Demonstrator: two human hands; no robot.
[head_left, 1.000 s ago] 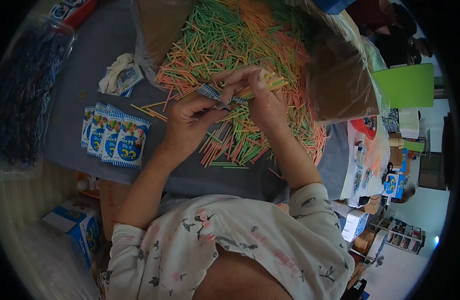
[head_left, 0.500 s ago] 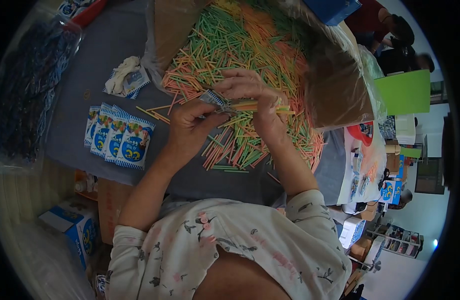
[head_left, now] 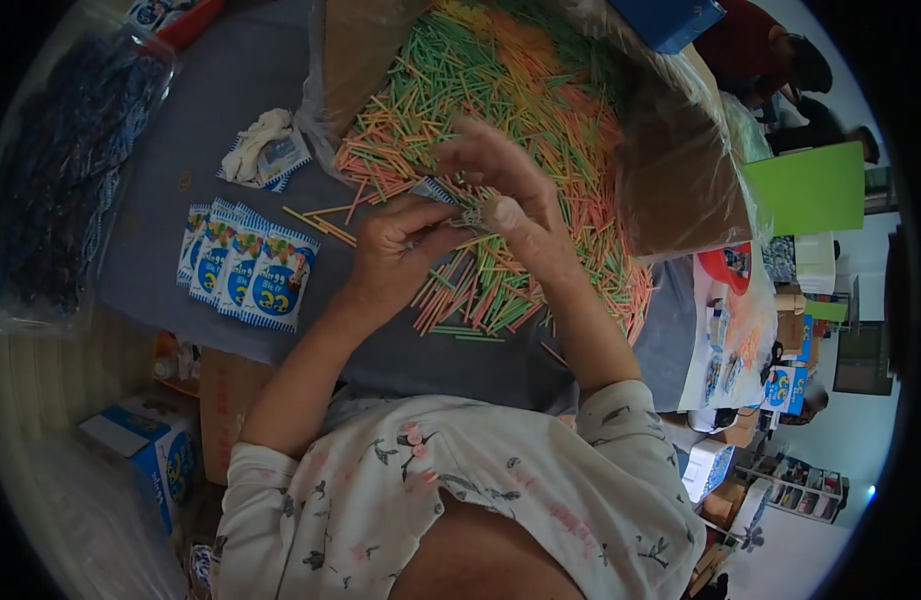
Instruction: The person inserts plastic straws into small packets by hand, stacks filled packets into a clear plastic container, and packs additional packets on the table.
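My left hand (head_left: 392, 262) pinches a small packet (head_left: 435, 190) with a blue-striped edge, held over the front of a heap of thin candy sticks (head_left: 520, 100) in green, orange, yellow and pink. The packet's clear end points toward my right hand (head_left: 540, 225). That hand is beside it, fingers stretched out and thumb apart, the thumb near the packet's end. No sticks show in its fingers, which are slightly blurred. Left of my hands, several printed blue-and-white packets (head_left: 275, 280) lie overlapping on the grey cloth (head_left: 380, 350).
A plastic-lined cardboard box (head_left: 670, 185) surrounds the heap. A crumpled white cloth or glove (head_left: 260, 140) lies on packets at the left. A clear container (head_left: 70, 180) of dark blue items stands far left. A person (head_left: 755, 50) is at the upper right.
The yellow and orange sticks that showed in my right hand are out of sight now, and its fingers have spread. My left hand still holds the packet. The view has shifted slightly.
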